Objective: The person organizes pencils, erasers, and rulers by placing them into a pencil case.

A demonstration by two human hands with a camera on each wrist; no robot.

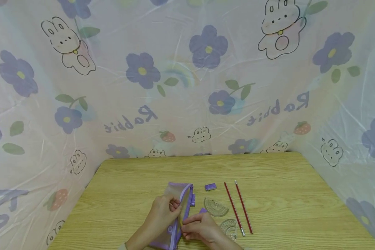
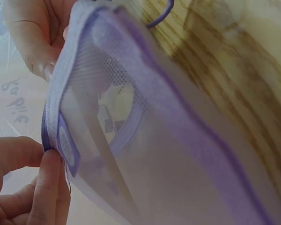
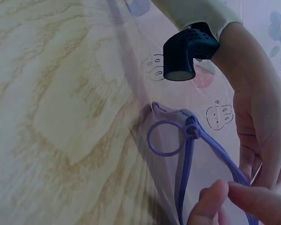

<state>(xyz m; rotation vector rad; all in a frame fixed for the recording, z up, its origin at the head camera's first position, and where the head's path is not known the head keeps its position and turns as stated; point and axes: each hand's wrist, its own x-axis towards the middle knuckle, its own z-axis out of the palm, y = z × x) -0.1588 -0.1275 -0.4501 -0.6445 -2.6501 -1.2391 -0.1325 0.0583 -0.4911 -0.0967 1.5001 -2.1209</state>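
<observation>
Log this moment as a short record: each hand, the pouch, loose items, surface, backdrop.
Left hand: pinches an edge of the mesh pouch
Right hand: at the pouch's edge; grip unclear
Pouch: see-through, purple trim
Right of pouch: two red pencils, two clear protractors, small purple items
Surface: wood-grain table
Backdrop: rabbit-and-flower sheet

Makeshift recording booth: rabbit-print sheeting (image 1: pixel 181 93) around a wood-grain table (image 1: pixel 284 201)

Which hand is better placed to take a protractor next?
Probably the right hand: both protractors lie on its side, close by, while the left hand, farther off, pinches the pouch.
</observation>
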